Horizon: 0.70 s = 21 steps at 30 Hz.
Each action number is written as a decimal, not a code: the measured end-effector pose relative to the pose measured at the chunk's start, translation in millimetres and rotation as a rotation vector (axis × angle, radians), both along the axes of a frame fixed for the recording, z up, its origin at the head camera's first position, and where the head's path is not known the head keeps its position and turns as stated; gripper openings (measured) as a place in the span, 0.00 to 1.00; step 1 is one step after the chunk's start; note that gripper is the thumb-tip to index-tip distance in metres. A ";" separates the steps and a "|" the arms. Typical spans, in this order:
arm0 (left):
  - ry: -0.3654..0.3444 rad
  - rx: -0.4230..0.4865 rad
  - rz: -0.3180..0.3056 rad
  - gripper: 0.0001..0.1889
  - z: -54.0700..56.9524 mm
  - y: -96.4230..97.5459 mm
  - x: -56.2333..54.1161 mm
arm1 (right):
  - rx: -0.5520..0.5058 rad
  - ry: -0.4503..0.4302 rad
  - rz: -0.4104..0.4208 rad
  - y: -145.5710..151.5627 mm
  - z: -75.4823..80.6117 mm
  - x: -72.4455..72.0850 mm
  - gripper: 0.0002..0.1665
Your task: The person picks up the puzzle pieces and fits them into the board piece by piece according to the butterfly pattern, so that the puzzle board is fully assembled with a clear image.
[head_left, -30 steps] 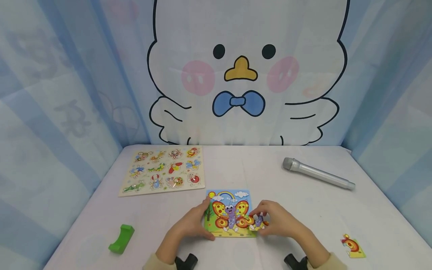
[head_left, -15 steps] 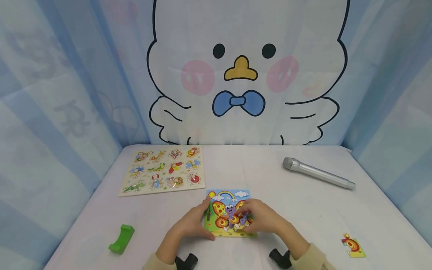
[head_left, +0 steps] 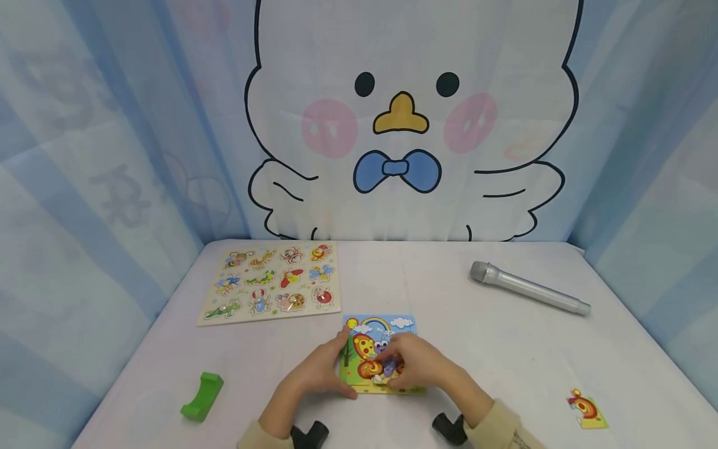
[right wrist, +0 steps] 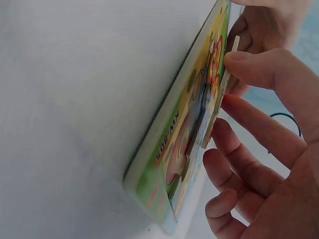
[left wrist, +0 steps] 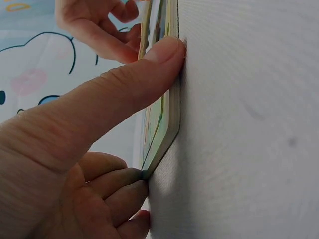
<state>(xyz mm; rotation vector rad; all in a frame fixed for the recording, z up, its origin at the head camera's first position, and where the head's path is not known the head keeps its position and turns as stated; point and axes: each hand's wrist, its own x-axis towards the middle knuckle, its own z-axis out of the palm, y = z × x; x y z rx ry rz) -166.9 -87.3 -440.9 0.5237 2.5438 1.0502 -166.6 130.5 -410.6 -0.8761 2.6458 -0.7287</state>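
Note:
A square butterfly puzzle board lies on the white table, in front of the person. At its near-left corner the left hand grips it, thumb on the near edge and fingers along the left edge; the left wrist view shows this thumb against the board's side. Above the board's right half, the right hand pinches a thin puzzle piece between thumb and fingers. The right wrist view shows that piece tilted close over the picture; whether it touches cannot be told. The right hand hides much of the butterfly's right side.
A loose puzzle piece lies at the right. Behind it is a silver toy microphone. An insect puzzle board stands at the back left, and a green curved block at the left. A printed curtain borders the table.
The right hand has moved left with the puzzle piece, from the board's right edge to over its middle. The left hand has stayed on the board's corner.

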 end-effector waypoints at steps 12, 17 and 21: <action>-0.005 0.001 -0.007 0.60 0.9 0.0 -0.2 | 0.083 0.000 -0.037 -8.7 -4.6 -1.5 0.23; -0.006 0.009 -0.012 0.60 3.5 0.4 0.5 | 0.107 0.016 -0.032 -11.2 -3.9 -1.0 0.22; -0.018 0.012 -0.010 0.60 4.5 0.5 1.0 | 0.131 0.012 -0.034 -13.4 -2.8 0.1 0.21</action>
